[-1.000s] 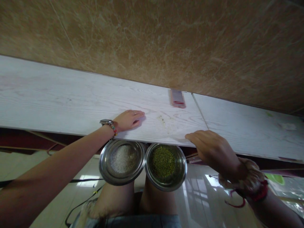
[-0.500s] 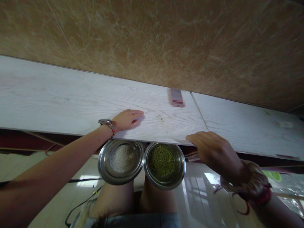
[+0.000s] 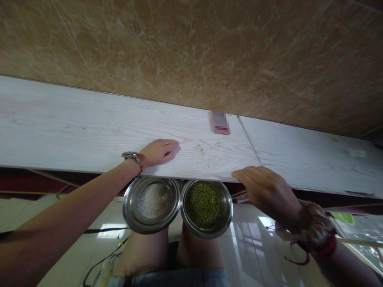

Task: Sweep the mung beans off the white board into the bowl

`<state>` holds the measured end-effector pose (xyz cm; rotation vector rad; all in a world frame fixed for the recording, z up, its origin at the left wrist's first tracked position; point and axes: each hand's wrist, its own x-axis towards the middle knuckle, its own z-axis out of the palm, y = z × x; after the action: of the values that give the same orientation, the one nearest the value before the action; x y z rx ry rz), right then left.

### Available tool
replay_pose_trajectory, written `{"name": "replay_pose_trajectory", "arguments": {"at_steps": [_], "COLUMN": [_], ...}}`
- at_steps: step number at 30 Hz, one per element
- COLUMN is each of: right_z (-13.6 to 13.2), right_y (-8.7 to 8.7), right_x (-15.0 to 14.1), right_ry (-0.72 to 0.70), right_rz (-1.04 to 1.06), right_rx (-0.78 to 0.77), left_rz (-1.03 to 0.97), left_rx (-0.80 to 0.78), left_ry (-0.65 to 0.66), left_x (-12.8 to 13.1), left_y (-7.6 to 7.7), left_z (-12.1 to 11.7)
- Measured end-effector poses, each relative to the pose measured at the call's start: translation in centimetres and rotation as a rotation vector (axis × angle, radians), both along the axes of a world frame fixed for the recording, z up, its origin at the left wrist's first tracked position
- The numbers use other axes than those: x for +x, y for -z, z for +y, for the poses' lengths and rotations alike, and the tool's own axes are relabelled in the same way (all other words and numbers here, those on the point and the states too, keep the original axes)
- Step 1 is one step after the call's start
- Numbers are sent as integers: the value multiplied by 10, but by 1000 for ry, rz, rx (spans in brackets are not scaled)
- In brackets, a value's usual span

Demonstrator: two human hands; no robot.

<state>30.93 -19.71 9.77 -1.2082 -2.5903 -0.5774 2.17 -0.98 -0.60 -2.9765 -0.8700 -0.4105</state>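
Observation:
My left hand [image 3: 158,152] lies palm down on the white wood-grain tabletop [image 3: 113,119], its fingers stretched to the right. At the table's front edge my right hand [image 3: 263,183] is closed, fingertips pressed together and pointing left; whether something thin is in them is hidden. Between the hands, a few dark green beans [image 3: 201,150] and pale crumbs lie scattered on the wood. A steel bowl of white rice [image 3: 154,200] rests on my left leg, just below the edge. Beside it on my right leg is a steel bowl of green mung beans [image 3: 204,202].
A blurred, pixelated phone-like object [image 3: 220,122] lies at the back of the table against the brown marbled wall [image 3: 179,52]. A seam [image 3: 249,139] crosses the tabletop on the right. Below are glossy floor tiles [image 3: 248,239], a dark cable [image 3: 101,257] and a green item [image 3: 344,217].
The whole view has shifted slightly. Both hands keep nearly the same places and poses, and the bowls stay where they were.

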Motion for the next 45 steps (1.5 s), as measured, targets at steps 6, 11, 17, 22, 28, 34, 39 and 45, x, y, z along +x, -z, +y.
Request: {"name": "replay_pose_trajectory", "arguments": {"at_steps": [6, 11, 17, 22, 28, 34, 39, 45], "right_z": [-4, -3, 2, 3, -5, -7, -6, 7], "right_y": [-4, -2, 2, 1, -4, -4, -5, 8], "right_x": [4, 7, 5, 1, 1, -1, 2, 7], "right_ry": [-10, 9, 12, 8, -22, -17, -20, -1], "right_rz": [4, -17, -23, -31, -9, 0, 20, 4], "right_rx": [-14, -8, 29, 19, -23, -51, 2, 24], "left_rz": [3, 28, 13, 5, -2, -9, 5, 31], "left_rx": [5, -19, -2, -5, -41, -9, -5, -8], "left_ry": [-3, -20, -12, -9, -7, -1, -11, -8], "left_x": [0, 1, 1, 0, 0, -1, 0, 0], "left_y": [-1, -2, -1, -1, 0, 2, 0, -2], "left_z": [0, -1, 0, 0, 1, 2, 1, 0]}}
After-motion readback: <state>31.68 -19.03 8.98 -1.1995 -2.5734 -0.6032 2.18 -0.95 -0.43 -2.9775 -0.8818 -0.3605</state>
